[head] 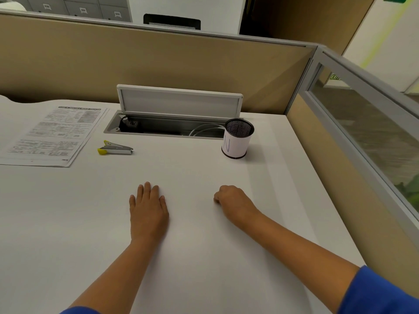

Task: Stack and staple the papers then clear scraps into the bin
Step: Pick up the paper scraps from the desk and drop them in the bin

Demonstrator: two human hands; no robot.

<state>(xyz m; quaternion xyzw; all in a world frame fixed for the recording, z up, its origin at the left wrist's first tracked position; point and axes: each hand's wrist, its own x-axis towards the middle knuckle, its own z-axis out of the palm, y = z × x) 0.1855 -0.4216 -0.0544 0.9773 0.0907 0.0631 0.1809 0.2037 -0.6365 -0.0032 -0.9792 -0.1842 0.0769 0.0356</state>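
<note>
Left hand (148, 208) flat on desk (204, 257), right hand (233, 201) curled, empty; papers (53, 134) beside stapler (115, 149); risk: uneven stack, skewed staple; mesh bin (238, 138) light, may tip

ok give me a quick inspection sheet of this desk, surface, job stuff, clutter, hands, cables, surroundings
surface: white desk, smooth, no scraps seen on it
job's things: papers lie printed side up at the far left; stapler with yellow ends lies just right of them, apart; mesh cup wrapped in white paper stands upright at the far right, contents cannot be told
clutter: nothing seen
hands: left hand flat on the desk, fingers straight; right hand rests on the desk with fingers curled under, whether it holds anything cannot be told
cables: white cable and a dark plug lie inside the open cable tray
surroundings: tan partition behind, glass panel at right
</note>
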